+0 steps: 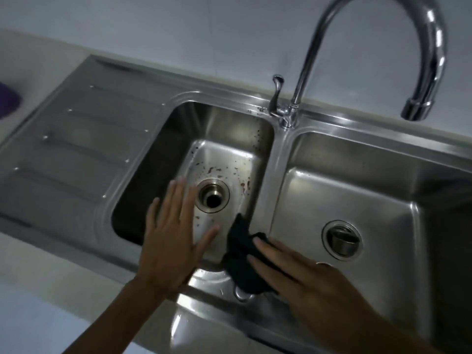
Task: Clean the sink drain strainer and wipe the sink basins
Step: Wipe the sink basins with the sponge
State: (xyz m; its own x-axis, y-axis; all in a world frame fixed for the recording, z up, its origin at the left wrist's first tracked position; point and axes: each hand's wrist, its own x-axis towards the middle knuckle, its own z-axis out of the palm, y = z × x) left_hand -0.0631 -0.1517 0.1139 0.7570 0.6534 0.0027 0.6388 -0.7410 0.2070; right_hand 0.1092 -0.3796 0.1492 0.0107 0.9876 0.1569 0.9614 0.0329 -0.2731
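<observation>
A steel double sink fills the view. The left basin (224, 159) has reddish-brown specks on its floor and an open drain hole (213, 199) with no strainer in it. In the right basin (357, 190) a metal strainer (342, 241) sits in the drain. My left hand (171, 238) hovers flat over the left basin's near side, fingers spread, holding nothing. My right hand (304, 279) presses a dark cloth (242, 254) against the near end of the divider between the basins.
A chrome gooseneck faucet (398, 47) arches over the right basin, its lever handle (277, 94) at the back of the divider. A ribbed drainboard (76, 144) lies left of the basins. A purple object (9, 99) sits at the far left edge.
</observation>
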